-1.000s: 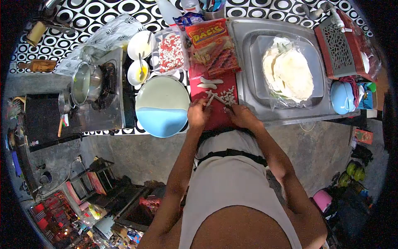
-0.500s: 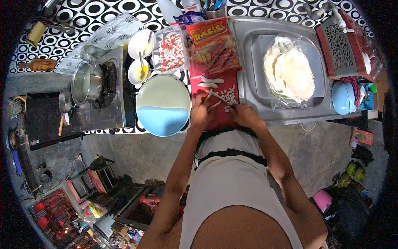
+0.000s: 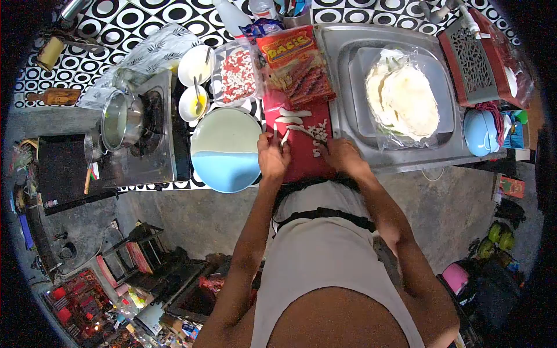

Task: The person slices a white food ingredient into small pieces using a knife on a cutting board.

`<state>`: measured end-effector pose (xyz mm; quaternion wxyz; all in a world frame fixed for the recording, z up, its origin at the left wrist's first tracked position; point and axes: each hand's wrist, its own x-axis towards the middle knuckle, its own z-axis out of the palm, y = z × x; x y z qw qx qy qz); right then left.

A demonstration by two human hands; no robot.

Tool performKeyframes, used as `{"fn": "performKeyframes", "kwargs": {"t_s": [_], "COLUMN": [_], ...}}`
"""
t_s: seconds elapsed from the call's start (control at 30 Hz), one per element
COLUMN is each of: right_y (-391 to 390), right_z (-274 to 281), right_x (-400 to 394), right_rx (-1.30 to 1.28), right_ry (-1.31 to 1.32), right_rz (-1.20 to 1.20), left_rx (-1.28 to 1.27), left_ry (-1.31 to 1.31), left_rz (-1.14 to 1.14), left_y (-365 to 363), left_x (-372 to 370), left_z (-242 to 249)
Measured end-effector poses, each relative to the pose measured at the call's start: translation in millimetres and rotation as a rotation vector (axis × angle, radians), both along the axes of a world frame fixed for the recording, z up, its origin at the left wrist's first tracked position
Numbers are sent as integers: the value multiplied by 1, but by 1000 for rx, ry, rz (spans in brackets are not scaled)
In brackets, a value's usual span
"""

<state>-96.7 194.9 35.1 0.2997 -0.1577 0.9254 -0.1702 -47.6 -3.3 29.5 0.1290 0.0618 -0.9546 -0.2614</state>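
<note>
On the red cutting board (image 3: 301, 165), my left hand (image 3: 274, 156) has its fingers closed around thin white food strips, whose ends poke out past the fingertips. My right hand (image 3: 343, 156) is wrapped round a knife, its handle hidden in the fist and its narrow blade (image 3: 303, 131) pointing left over the board. Small diced white pieces (image 3: 318, 130) lie scattered by the blade. Longer white strips (image 3: 290, 120) rest farther up, just below a red and yellow food packet (image 3: 295, 64).
Left of the board stand a large blue-and-pale round plate (image 3: 226, 168), a clear container of red and white diced food (image 3: 238, 78) and two small bowls. A pot (image 3: 123, 119) sits on the stove. Right, bagged flatbreads (image 3: 406, 101) lie over the metal sink (image 3: 348, 139).
My left hand has shifted slightly left and down, drawing the white strips away from the knife. My right hand has stayed near the board's right edge with the knife.
</note>
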Motion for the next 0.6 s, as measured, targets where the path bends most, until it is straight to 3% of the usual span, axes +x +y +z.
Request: {"fn": "performKeyframes", "kwargs": {"t_s": [0.13,0.23,0.47,0.6], "right_y": [-2,-4,12,11], "right_z": [-17,11,-19,19], "right_x": [-14,-17,7,4], "right_rx": [23,-14,-121,-115], "right_ry": [147,51,77,6], "right_rz": [16,-80,-169,-251], "left_rx": [43,86,156,63], "left_ry": [-74,-154,-300,-230], "left_rz": [-35,-114,-82,-70], "left_y": [7,2,11,14], "left_x": [10,12,10,-6], "left_z": [2,-16,0,3]}}
